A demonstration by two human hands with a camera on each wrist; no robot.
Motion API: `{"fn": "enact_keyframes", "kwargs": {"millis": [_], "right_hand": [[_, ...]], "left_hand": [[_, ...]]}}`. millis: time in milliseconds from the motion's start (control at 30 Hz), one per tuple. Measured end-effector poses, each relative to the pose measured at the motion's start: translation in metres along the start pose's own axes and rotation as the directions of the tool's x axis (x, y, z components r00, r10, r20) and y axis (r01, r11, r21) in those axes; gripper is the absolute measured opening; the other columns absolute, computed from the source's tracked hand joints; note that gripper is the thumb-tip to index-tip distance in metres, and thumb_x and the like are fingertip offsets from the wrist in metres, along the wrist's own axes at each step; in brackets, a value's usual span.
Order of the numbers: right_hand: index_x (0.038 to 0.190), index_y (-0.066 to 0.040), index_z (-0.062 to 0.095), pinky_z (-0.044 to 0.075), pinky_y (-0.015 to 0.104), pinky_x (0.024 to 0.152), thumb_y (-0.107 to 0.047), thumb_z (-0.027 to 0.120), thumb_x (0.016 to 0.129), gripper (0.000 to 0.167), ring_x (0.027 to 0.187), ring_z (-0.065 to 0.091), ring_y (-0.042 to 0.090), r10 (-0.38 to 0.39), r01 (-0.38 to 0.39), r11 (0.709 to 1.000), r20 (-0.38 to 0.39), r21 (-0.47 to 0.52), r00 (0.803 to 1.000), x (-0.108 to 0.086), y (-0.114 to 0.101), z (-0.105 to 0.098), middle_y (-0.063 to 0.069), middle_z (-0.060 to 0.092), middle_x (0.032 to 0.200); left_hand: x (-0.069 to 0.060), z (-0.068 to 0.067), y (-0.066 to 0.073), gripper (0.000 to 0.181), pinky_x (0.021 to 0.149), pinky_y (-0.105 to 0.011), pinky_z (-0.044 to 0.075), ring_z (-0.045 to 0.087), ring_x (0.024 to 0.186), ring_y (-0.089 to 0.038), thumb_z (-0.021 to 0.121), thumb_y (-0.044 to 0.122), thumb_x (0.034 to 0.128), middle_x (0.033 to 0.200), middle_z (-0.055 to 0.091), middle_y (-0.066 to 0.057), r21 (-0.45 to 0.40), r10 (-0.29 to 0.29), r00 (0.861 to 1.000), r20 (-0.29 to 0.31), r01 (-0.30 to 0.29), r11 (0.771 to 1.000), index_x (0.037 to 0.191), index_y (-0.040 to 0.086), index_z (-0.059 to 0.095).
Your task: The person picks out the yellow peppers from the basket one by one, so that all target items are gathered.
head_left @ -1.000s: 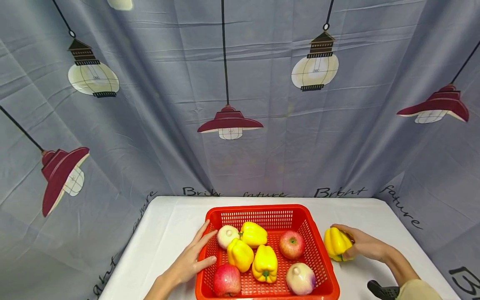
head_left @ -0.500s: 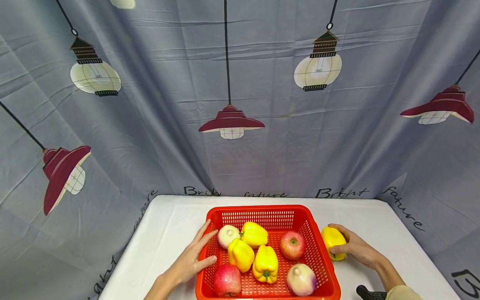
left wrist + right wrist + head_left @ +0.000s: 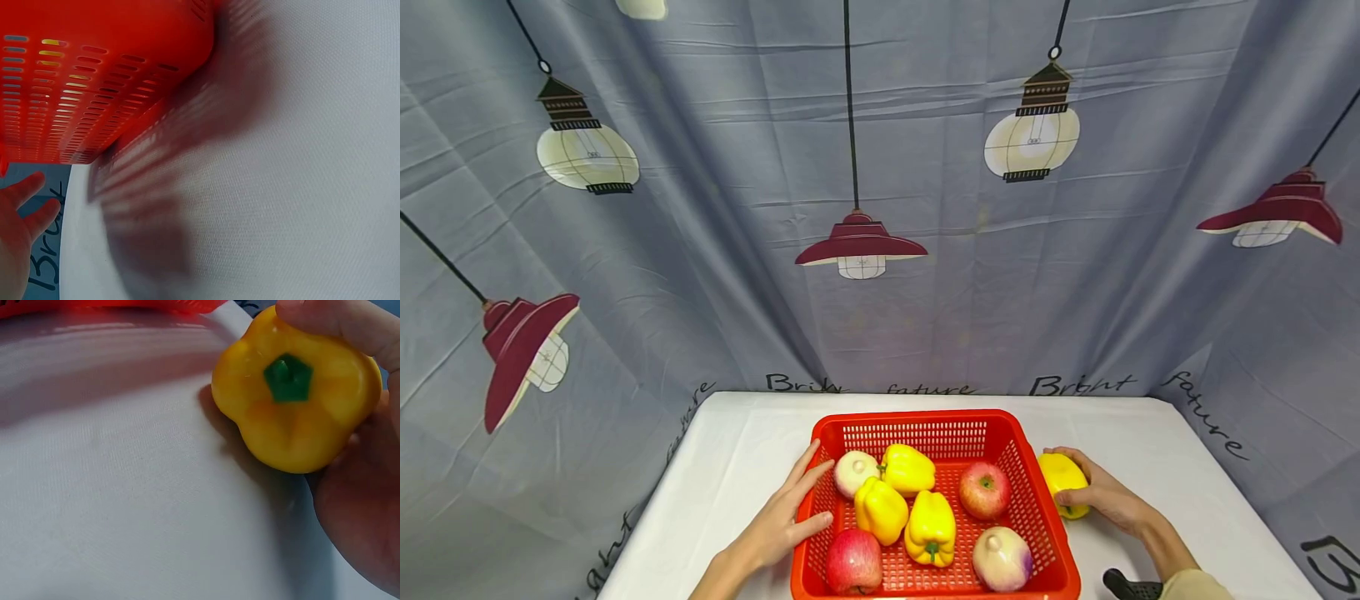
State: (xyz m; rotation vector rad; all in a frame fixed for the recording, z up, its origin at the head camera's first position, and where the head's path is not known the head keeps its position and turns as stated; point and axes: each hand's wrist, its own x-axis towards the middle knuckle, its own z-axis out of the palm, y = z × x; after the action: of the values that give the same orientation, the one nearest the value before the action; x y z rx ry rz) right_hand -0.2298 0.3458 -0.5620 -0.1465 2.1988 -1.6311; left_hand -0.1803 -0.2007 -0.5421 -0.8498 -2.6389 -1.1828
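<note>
A yellow bell pepper (image 3: 1062,483) with a green stem end sits just outside the right side of a red plastic basket (image 3: 1052,533). My right hand (image 3: 1108,492) grips it, thumb on the near side and fingers round the far side; the right wrist view shows the green stem cap of the pepper (image 3: 294,394) facing the camera. At the basket's left rim, my left hand (image 3: 775,517) has its fingers spread, and the fingertips reach the rim. In the left wrist view, part of the left hand (image 3: 19,231) shows below the basket's slotted wall (image 3: 94,81).
Inside the basket lie several yellow bell peppers (image 3: 931,529), a red apple (image 3: 854,561), another apple (image 3: 984,490), a white-purple turnip-like vegetable (image 3: 1002,557) and a whitish round one (image 3: 855,473). A white cloth covers the table (image 3: 752,442); a grey curtain (image 3: 955,333) hangs behind.
My right hand has moved left with the yellow bell pepper, bringing it close to the basket's right side, and the pepper has turned somewhat. The left hand has stayed in place.
</note>
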Motion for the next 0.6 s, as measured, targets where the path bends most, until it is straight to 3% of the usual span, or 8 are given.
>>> {"fn": "enact_keyframes", "kwargs": {"millis": [300, 600], "right_hand": [[0.156, 0.002, 0.024, 0.047, 0.037, 0.094, -0.018, 0.071, 0.088, 0.085, 0.115, 0.053, 0.027, 0.000, -0.001, 1.000, 0.008, 0.018, 1.000, -0.0013, 0.0021, -0.0006, 0.020, 0.051, 0.138], [0.157, 0.003, 0.021, 0.041, 0.032, 0.099, -0.022, 0.072, 0.091, 0.087, 0.125, 0.048, 0.025, 0.025, -0.025, 1.000, -0.032, 0.006, 0.999, -0.0026, -0.0011, 0.0001, 0.027, 0.033, 0.154]], "left_hand": [[-0.0007, 0.0010, -0.0010, 0.067, 0.101, -0.070, 0.035, 0.025, 0.148, -0.038, 0.068, 0.029, 0.0930, 0.168, 0.014, -0.009, 0.004, 0.003, 1.000, -0.004, -0.003, 1.000, 0.152, 0.009, 0.045], [0.0000, 0.0001, 0.0005, 0.068, 0.100, -0.071, 0.036, 0.025, 0.148, -0.039, 0.068, 0.029, 0.0928, 0.168, 0.014, -0.010, 0.008, 0.009, 1.000, -0.008, -0.009, 1.000, 0.153, 0.009, 0.044]]}}
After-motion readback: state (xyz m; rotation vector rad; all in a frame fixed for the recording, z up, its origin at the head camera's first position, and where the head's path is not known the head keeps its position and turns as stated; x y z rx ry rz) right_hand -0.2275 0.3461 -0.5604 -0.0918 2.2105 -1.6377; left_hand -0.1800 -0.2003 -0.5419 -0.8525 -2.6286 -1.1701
